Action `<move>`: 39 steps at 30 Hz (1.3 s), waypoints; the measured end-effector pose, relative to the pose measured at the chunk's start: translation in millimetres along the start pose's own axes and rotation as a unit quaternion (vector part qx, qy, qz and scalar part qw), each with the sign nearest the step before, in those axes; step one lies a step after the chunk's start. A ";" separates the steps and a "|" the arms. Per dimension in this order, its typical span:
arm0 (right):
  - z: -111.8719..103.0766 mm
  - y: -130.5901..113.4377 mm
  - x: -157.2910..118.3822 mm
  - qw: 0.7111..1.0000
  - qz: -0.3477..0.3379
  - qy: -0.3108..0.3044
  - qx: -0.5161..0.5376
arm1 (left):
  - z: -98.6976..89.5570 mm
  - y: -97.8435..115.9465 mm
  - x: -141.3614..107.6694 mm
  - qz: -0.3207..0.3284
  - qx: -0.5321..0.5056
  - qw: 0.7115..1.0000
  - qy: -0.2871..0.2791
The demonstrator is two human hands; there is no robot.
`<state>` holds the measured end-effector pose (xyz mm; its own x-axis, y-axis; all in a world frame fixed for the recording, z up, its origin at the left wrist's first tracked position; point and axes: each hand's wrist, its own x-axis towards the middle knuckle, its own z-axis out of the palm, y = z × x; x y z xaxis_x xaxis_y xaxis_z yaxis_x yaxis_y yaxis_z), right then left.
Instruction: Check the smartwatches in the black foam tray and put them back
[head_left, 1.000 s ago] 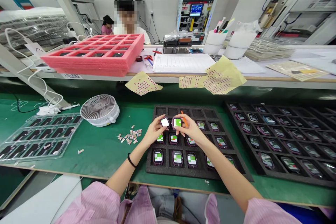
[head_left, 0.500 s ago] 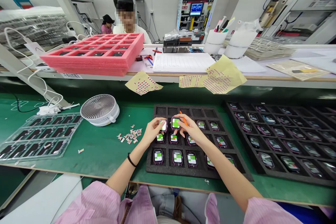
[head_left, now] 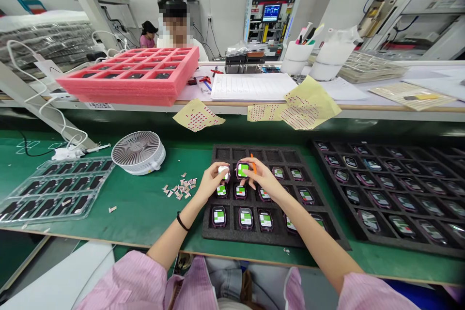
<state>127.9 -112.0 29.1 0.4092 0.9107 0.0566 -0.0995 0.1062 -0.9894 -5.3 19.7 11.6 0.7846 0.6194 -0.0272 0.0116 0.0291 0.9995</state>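
My left hand [head_left: 209,181] is closed around a small smartwatch case [head_left: 224,173] with a lit, mostly white screen. Beside it, my right hand [head_left: 262,178] grips a second smartwatch case [head_left: 242,170], purple-rimmed, its screen showing green and white. An orange stick-like tool [head_left: 253,163] also pokes up from between the right fingers. Both hands are over a black foam tray [head_left: 232,236], whose pockets hold several more lit watches, such as one purple-rimmed watch [head_left: 219,216] at the front left. My right forearm hides part of the tray.
At the right lies another dark foam tray [head_left: 339,213] of watches. Left of my hands are small loose pieces [head_left: 179,188], a white fan [head_left: 138,152] and a clear plastic tray [head_left: 87,206] with black parts. A pink foam tray [head_left: 123,92] sits on the shelf; a person [head_left: 177,26] is behind it.
Both hands stay in almost the same place, still holding the watches. The left watch's screen looks slightly more turned toward me; otherwise little differs.
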 end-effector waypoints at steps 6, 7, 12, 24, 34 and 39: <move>-0.9 -6.4 -0.8 0.996 0.030 0.082 -0.024 | 0.7 2.0 -1.5 -0.015 0.022 1.000 -0.012; -1.0 -7.2 -0.8 0.995 0.033 0.092 -0.024 | 0.9 0.4 -1.2 -0.007 0.021 0.999 -0.027; -0.5 -8.7 -0.7 0.995 0.032 0.092 -0.014 | 1.0 -8.6 1.7 0.046 0.004 0.995 -0.086; -1.9 -2.6 -0.6 1.000 0.022 0.015 0.010 | -2.8 -12.6 5.4 0.039 -0.011 0.995 -0.096; -3.0 -1.2 0.2 1.000 0.009 0.022 0.008 | -3.3 -5.8 3.1 0.025 -0.015 0.998 -0.062; 0.0 -5.4 -1.3 0.999 0.014 0.035 -0.005 | -2.1 -1.9 1.0 0.021 -0.004 0.999 -0.043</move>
<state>127.9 -113.7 34.4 0.4690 0.8830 0.0192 -0.1022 0.0759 -0.9919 -5.8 21.9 9.6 0.8346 0.5506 0.0170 -0.0272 0.0103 0.9996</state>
